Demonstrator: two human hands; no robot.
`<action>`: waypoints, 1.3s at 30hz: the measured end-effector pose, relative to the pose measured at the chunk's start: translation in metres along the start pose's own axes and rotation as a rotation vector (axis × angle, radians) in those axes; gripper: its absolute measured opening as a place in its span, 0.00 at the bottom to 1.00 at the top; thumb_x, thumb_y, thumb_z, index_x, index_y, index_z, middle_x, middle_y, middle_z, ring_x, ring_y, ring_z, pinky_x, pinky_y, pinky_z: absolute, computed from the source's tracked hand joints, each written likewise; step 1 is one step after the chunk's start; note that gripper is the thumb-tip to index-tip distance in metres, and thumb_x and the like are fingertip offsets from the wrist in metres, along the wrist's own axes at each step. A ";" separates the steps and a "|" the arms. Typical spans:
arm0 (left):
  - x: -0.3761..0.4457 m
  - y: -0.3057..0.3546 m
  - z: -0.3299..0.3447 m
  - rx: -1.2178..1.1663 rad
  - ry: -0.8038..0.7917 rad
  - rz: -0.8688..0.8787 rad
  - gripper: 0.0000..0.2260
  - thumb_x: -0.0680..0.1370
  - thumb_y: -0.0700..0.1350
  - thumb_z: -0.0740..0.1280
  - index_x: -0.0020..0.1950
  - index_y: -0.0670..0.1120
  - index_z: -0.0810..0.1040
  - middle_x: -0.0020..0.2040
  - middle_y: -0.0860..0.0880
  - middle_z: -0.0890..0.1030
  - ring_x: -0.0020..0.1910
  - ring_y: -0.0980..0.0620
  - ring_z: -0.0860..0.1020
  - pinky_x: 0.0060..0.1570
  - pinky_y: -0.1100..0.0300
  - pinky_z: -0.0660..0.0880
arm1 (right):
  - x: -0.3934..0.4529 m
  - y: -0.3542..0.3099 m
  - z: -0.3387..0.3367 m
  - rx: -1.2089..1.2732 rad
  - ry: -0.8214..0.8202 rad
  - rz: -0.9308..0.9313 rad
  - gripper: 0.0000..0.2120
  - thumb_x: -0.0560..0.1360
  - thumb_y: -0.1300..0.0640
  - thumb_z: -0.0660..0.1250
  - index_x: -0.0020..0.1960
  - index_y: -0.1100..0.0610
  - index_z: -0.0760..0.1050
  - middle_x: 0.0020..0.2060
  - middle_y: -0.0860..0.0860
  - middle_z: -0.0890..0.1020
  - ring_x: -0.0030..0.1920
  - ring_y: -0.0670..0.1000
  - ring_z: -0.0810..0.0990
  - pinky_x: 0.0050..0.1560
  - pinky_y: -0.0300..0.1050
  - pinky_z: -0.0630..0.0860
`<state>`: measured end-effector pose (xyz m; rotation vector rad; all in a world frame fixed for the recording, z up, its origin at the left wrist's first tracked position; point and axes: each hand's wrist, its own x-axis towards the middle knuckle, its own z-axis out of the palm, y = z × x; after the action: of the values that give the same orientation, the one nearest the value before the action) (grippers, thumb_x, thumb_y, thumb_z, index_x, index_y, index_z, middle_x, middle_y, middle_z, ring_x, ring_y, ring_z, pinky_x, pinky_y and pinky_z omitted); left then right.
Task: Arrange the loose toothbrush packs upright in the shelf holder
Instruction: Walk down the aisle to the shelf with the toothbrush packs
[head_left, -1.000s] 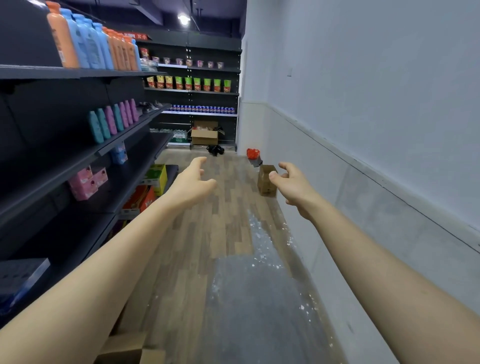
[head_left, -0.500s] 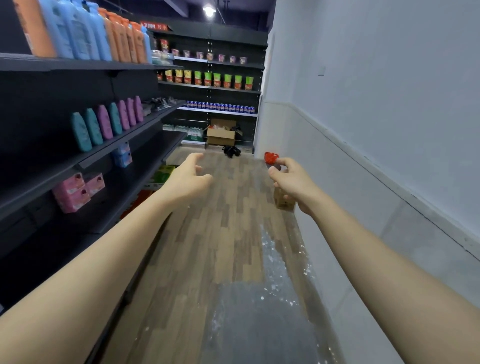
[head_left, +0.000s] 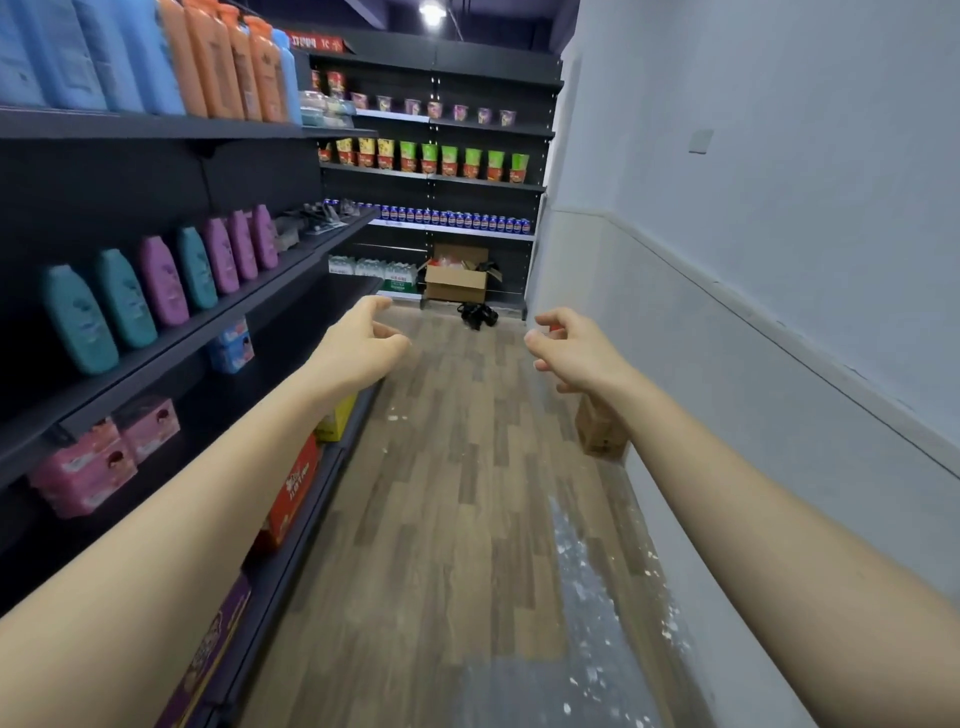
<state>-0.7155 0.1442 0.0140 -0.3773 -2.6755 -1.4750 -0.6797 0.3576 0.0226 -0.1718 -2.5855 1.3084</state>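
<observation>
Along the aisle's left edge, dark shelving (head_left: 171, 343): bottles, pink packs; no toothbrush packs or holder visible, so bearing and long axis from my fingers unknown. Left hand (head_left: 358, 348), nearer that shelving: fingers loosely curled, empty. Right hand (head_left: 576, 353): likewise curled, holding nothing.

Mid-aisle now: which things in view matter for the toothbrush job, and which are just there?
Job: left hand and right hand, both empty; no toothbrush packs or holder identifiable.

Just there: teal and purple plastic bottles, open brown cardboard box, small brown carton by the wall.
</observation>
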 end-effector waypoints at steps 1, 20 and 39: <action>0.018 -0.002 0.002 0.000 -0.010 -0.004 0.25 0.75 0.43 0.61 0.72 0.49 0.59 0.54 0.50 0.76 0.56 0.48 0.76 0.58 0.49 0.73 | 0.018 0.001 0.003 -0.003 -0.003 -0.003 0.20 0.78 0.53 0.59 0.69 0.56 0.64 0.50 0.46 0.70 0.62 0.54 0.75 0.49 0.44 0.70; 0.388 -0.025 0.077 0.094 0.040 -0.026 0.27 0.75 0.42 0.61 0.73 0.48 0.56 0.64 0.44 0.69 0.40 0.55 0.72 0.43 0.58 0.69 | 0.411 0.070 0.026 0.074 -0.060 0.053 0.19 0.78 0.52 0.58 0.68 0.55 0.64 0.60 0.53 0.72 0.59 0.56 0.76 0.39 0.43 0.71; 0.689 -0.105 0.083 0.112 0.069 -0.128 0.26 0.77 0.42 0.60 0.74 0.49 0.55 0.72 0.45 0.64 0.68 0.46 0.67 0.53 0.60 0.64 | 0.720 0.086 0.108 0.006 -0.207 -0.004 0.22 0.78 0.51 0.58 0.70 0.55 0.61 0.64 0.54 0.72 0.58 0.55 0.76 0.43 0.45 0.74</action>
<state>-1.4032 0.2856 0.0016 -0.1478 -2.7574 -1.3340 -1.4036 0.4760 0.0052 -0.0308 -2.7488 1.3993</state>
